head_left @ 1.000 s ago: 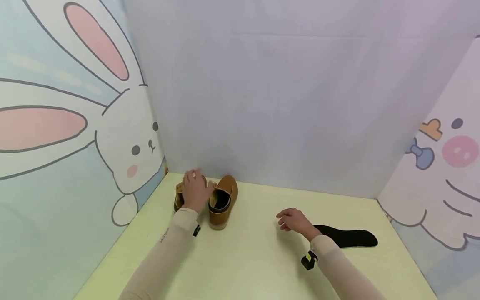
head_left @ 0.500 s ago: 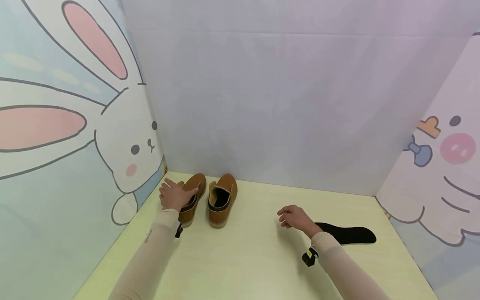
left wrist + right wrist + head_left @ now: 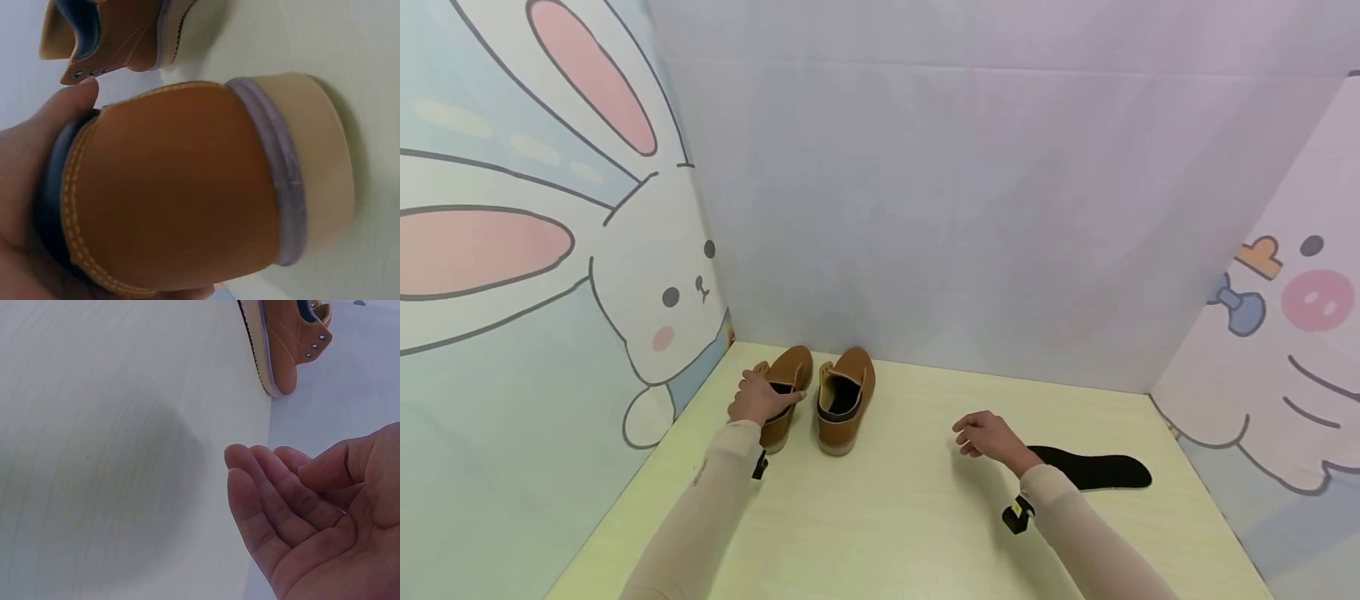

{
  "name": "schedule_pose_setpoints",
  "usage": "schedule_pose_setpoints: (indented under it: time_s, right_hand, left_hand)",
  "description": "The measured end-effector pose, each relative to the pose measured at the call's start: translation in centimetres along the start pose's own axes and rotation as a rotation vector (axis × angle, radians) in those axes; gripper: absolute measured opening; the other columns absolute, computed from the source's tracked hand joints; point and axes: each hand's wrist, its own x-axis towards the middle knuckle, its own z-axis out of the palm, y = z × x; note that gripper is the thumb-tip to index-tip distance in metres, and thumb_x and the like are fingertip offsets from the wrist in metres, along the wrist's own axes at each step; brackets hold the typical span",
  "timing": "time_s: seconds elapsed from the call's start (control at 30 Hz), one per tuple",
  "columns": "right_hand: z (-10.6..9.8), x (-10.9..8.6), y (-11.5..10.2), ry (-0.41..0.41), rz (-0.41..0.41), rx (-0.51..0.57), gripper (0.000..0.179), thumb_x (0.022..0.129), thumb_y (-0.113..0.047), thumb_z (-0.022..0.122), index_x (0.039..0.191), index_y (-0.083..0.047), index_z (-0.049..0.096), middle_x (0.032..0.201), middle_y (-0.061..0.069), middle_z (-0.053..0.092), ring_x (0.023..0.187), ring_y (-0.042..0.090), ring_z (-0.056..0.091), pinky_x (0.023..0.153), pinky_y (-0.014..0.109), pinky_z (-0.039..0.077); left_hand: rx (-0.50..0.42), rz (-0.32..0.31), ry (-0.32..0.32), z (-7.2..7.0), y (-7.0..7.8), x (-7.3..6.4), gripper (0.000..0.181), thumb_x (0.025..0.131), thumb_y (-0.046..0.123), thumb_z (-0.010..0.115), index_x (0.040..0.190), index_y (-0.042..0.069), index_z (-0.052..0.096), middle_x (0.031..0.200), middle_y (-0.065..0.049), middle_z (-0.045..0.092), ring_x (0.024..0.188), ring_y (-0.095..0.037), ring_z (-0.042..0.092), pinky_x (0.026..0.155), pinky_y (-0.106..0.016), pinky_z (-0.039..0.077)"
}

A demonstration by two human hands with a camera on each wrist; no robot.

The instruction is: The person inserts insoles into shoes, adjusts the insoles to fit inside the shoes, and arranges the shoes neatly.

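Two brown leather lace-up shoes stand side by side at the back left, heels toward me. My left hand [image 3: 756,401] is over the opening of the left shoe [image 3: 792,365] and grips it, thumb on the right side and fingers on the left. In the left wrist view this shoe's stitched heel [image 3: 175,187] fills the middle, with fingertips showing at its lower edge. Beside it is the right shoe [image 3: 853,365], untouched. My right hand [image 3: 991,437] hovers above the table, fingers loosely curled and holding nothing. Nearest to it lies a black insole [image 3: 1105,472].
The pale yellow table [image 3: 865,525] runs back to a plain grey-white wall [image 3: 940,217]. A side wall with a rabbit drawing [image 3: 655,275] rises close by the left shoe. Another printed wall [image 3: 1292,392] bounds the right side.
My left hand has moved left and down from over the left shoe's front, spread its fingers beside the shoe, then closed round its rear opening. The right hand has stayed nearly still.
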Motion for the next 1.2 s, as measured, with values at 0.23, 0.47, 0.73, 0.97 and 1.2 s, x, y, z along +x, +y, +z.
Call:
schedule_pose_setpoints:
  time_s: [0.23, 0.47, 0.73, 0.97, 1.2]
  right_hand:
    - [0.1, -0.1, 0.2, 0.003, 0.015, -0.002, 0.028, 0.1, -0.001, 0.049, 0.116, 0.011, 0.069, 0.091, 0.013, 0.071, 0.077, 0.022, 0.071, 0.067, 0.035, 0.059]
    - [-0.1, 0.0, 0.0, -0.004, -0.005, -0.005, 0.03, 0.1, -0.001, 0.047, 0.117, 0.012, 0.068, 0.095, 0.017, 0.072, 0.078, 0.024, 0.071, 0.067, 0.035, 0.059]
    - [-0.5, 0.4, 0.2, -0.003, 0.011, -0.018, 0.031, 0.101, -0.002, 0.046, 0.118, 0.01, 0.069, 0.094, 0.016, 0.072, 0.077, 0.022, 0.071, 0.068, 0.035, 0.059]
    - [-0.6, 0.2, 0.2, -0.007, 0.01, -0.017, 0.031, 0.101, -0.002, 0.046, 0.119, 0.011, 0.068, 0.096, 0.018, 0.072, 0.077, 0.022, 0.071, 0.068, 0.036, 0.059]
    - [-0.5, 0.0, 0.4, -0.008, 0.018, -0.009, 0.031, 0.101, -0.002, 0.046, 0.118, 0.011, 0.068, 0.096, 0.018, 0.072, 0.077, 0.021, 0.071, 0.068, 0.034, 0.059]
  left_hand:
    - [-0.03, 0.01, -0.027, 0.1, 0.1, -0.4, 0.104, 0.085, 0.051, 0.077, 0.142, -0.015, 0.02, 0.122, -0.039, 0.055, 0.097, -0.05, 0.063, 0.08, -0.06, 0.051]
    - [-0.074, 0.002, 0.008, 0.3, -0.3, 0.3, 0.101, 0.088, 0.047, 0.073, 0.147, -0.013, 0.019, 0.12, -0.037, 0.058, 0.097, -0.049, 0.064, 0.08, -0.06, 0.052]
    - [-0.072, -0.022, 0.041, 0.0, -0.9, 0.7, 0.096, 0.087, 0.048, 0.072, 0.145, -0.013, 0.025, 0.116, -0.036, 0.06, 0.096, -0.048, 0.064, 0.078, -0.058, 0.053]
    - [-0.078, -0.001, 0.075, -1.1, -0.5, 0.6, 0.097, 0.087, 0.049, 0.071, 0.146, -0.013, 0.026, 0.115, -0.036, 0.06, 0.094, -0.049, 0.064, 0.075, -0.058, 0.053]
    - [-0.084, 0.054, 0.127, -3.2, 1.1, 0.1, 0.096, 0.087, 0.05, 0.069, 0.147, -0.012, 0.027, 0.113, -0.034, 0.061, 0.091, -0.048, 0.064, 0.07, -0.056, 0.053]
